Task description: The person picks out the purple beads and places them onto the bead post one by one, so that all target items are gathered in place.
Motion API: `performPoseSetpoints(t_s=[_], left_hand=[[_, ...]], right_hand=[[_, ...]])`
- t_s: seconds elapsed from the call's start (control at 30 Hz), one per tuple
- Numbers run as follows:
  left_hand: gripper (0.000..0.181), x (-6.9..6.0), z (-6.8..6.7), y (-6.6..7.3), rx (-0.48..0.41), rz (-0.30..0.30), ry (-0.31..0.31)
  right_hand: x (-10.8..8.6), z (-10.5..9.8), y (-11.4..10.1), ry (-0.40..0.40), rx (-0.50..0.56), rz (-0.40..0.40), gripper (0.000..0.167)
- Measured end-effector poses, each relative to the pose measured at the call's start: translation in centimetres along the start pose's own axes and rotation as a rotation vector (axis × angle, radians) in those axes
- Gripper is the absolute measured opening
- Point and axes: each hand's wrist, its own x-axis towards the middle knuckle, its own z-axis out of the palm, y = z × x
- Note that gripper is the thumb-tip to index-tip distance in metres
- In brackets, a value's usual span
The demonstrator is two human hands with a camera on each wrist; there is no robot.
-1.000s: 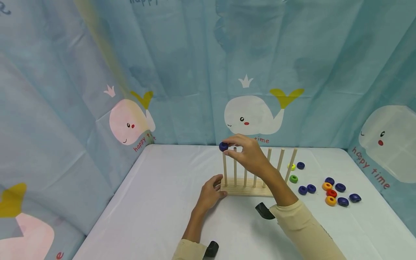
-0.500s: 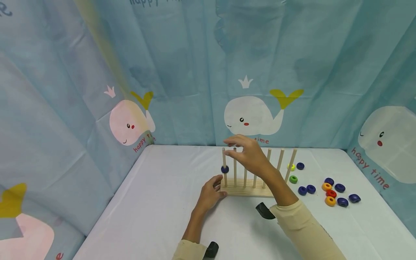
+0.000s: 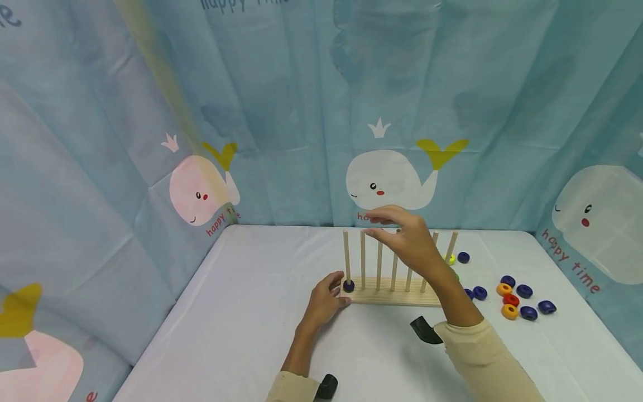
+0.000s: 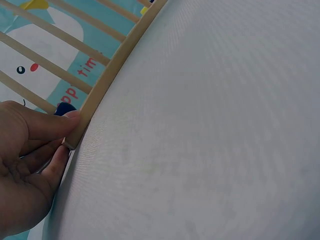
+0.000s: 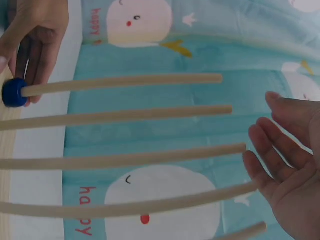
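Note:
A wooden peg rack (image 3: pixel 397 298) with a row of upright pegs stands on the table. One dark blue bead (image 3: pixel 349 286) sits at the foot of its leftmost peg, and the right wrist view shows the same blue bead (image 5: pixel 14 93) against the base. My left hand (image 3: pixel 324 301) grips the left end of the base; in the left wrist view the left hand (image 4: pixel 32 160) has its thumb on the base's edge and fingers behind and beneath. Above the pegs, my right hand (image 3: pixel 404 237) holds nothing, its fingers and thumb apart, as the right hand (image 5: pixel 290 160) also shows.
Right of the rack lie loose beads: several blue ones, such as a blue bead (image 3: pixel 547 307), two orange beads (image 3: pixel 509 311), a red bead (image 3: pixel 510 300) and a yellow bead (image 3: pixel 451 259). A green one is mostly hidden by the right forearm. A whale-print curtain (image 3: pixel 281 167) stands behind.
The right hand let go of the blue bead at the top of the leftmost peg, and the bead slid down to the base. The right hand then moved right. The left hand stayed put.

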Motion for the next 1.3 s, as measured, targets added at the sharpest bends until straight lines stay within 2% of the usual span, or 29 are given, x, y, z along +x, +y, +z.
performPoseSetpoints(t_s=[0.33, 0.9, 1.07, 1.17, 1.3], left_hand=[[0.069, 0.0, 0.0, -0.1, -0.009, 0.000, -0.004], [0.069, 0.1, 0.0, -0.2, -0.018, 0.013, -0.009], [0.070, 0.1, -0.1, -0.2, -0.015, 0.016, -0.013], [0.070, 0.1, -0.1, -0.3, -0.013, 0.011, -0.010], [0.070, 0.2, 0.0, -0.4, -0.012, 0.011, -0.006]], right_hand=[[-2.1, -2.7, 0.9, 0.100, 0.008, 0.040, 0.034], [-5.6, -6.5, 2.8, 0.254, -0.075, 0.106, 0.035], [-6.6, -7.5, 3.4, 0.298, -0.122, 0.169, 0.035], [-7.2, -8.1, 3.7, 0.319, -0.131, 0.214, 0.037], [-8.0, -8.8, 4.2, 0.341, -0.117, 0.237, 0.038]])
